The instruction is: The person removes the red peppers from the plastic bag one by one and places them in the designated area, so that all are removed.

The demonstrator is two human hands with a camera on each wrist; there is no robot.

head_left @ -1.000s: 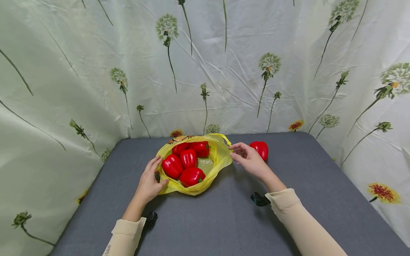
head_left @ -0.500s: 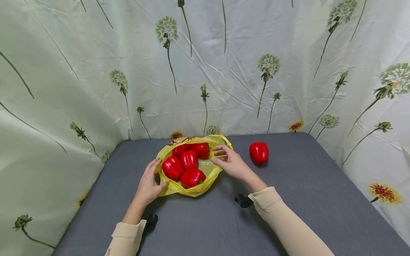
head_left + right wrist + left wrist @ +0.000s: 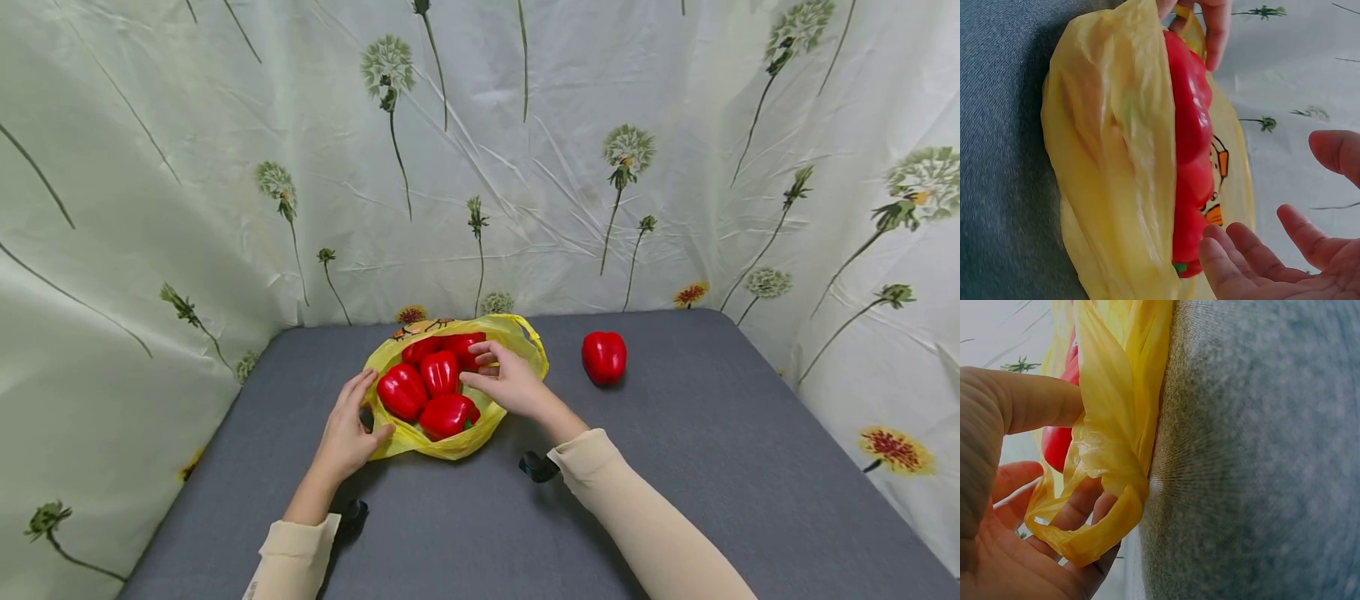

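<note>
A yellow plastic bag (image 3: 517, 396) stands with its mouth open and several red bell peppers (image 3: 402, 392) inside. My left hand (image 3: 347, 427) holds the bag's left end. In the left wrist view its thumb (image 3: 1044, 403) lies against the yellow plastic, and the handle loop (image 3: 1094, 544) hangs across the fingers. Over the right part of the bag's mouth hovers my right hand (image 3: 512, 385), fingers spread and holding nothing, overlapping the rear pepper (image 3: 461, 346). The right wrist view shows its fingers (image 3: 1260, 250) relaxed beside the row of peppers (image 3: 1191, 112).
One more red bell pepper (image 3: 604, 358) lies on the grey tabletop (image 3: 697, 433), right of the bag. Behind and at the sides hangs a pale curtain (image 3: 525, 167) printed with dandelions. Black wrist devices (image 3: 538, 467) sit below both wrists.
My right hand has moved left, from the bag's right handle to above the peppers, uncovering the lone pepper on the table. My left hand stays at the bag's left end.
</note>
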